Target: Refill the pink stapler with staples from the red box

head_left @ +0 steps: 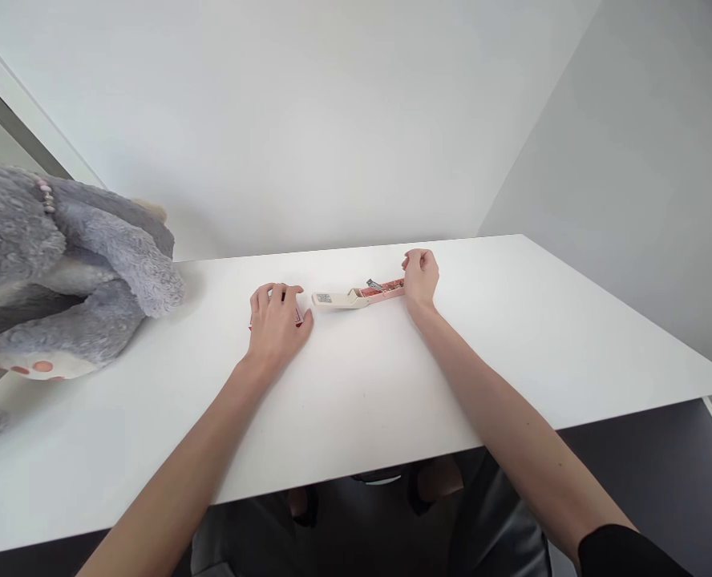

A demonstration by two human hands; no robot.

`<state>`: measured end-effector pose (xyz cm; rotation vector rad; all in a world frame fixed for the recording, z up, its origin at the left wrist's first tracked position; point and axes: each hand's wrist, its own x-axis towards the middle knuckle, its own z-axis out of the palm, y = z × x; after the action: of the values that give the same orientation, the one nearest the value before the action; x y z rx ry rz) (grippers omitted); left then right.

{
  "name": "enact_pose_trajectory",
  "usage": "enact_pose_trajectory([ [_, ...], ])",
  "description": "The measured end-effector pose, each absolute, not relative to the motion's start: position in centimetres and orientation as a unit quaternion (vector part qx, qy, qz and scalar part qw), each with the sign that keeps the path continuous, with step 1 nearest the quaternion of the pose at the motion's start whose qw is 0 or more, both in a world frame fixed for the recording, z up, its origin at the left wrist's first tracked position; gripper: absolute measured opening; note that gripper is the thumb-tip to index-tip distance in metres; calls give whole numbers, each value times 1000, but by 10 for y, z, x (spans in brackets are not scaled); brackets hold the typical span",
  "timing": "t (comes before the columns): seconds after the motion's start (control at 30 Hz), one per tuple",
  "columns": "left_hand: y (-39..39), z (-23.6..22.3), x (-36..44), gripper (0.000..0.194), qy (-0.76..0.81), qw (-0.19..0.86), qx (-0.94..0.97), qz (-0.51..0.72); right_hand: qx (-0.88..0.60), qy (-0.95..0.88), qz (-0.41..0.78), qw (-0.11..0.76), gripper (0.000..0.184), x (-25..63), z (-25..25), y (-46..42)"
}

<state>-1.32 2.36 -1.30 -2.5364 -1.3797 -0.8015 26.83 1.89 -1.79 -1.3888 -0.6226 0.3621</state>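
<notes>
My left hand (275, 316) is curved over a small flat box with red edges (299, 315), thumb on its right side and fingers across the top. Most of that box is hidden under the palm. To its right lies a long, narrow hinged case, opened out: its cream lid (335, 300) has a grey printed label, and its pink tray (386, 292) holds small items, among them a little grey printed piece (374, 284). At the tray's right end rests my right hand (421, 276), covering that end. Its fingers are curled in, and whatever they hold is hidden.
A large grey plush toy (115, 240) with a bead string sits at the left of the white table (344, 401). A white wall (332, 120) rises behind the table, and a grey wall (650, 200) stands at the right. My legs are under the front edge.
</notes>
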Motion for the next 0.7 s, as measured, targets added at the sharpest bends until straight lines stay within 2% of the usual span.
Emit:
enact_pose_trajectory([
  [0.27,15,-4,-5,37,-396,61,-865,-302,-662,-264,203,672,13,277,-35,28],
  [0.7,13,-3,-4,25,-360,1,-885,-296,-571,-218,301,732,11,271,-37,35],
])
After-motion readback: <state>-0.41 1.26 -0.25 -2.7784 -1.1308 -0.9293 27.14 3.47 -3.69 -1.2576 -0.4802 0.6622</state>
